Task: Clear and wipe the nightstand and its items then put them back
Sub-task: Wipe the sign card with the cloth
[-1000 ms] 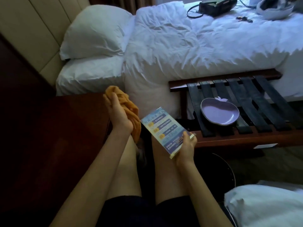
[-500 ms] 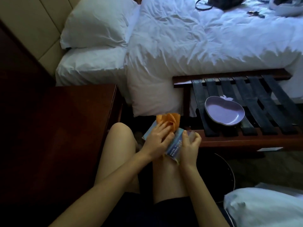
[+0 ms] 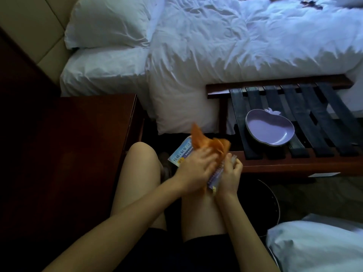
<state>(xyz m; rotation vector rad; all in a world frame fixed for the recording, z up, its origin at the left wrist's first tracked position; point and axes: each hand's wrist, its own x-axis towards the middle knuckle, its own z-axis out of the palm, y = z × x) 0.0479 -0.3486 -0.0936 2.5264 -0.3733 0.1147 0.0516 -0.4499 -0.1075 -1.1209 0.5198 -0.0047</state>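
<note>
Away from the nightstand edge and down onto the blue printed card with the orange cloth, all in 1 second. Now rubbing the card above the knees, left hand bunched round the cloth, right hand pinching the card's near end. Looks like wiping 1 item, with putting back yet to come. Around: big white bed, wooden luggage rack just right of the hands, white bag, dark round bin, purple apple-shaped dish on the rack's straps. Only the left knee between card and nightstand.

The nightstand is on my left, the bed ahead, and the dish sits on the rack to my right.
</note>
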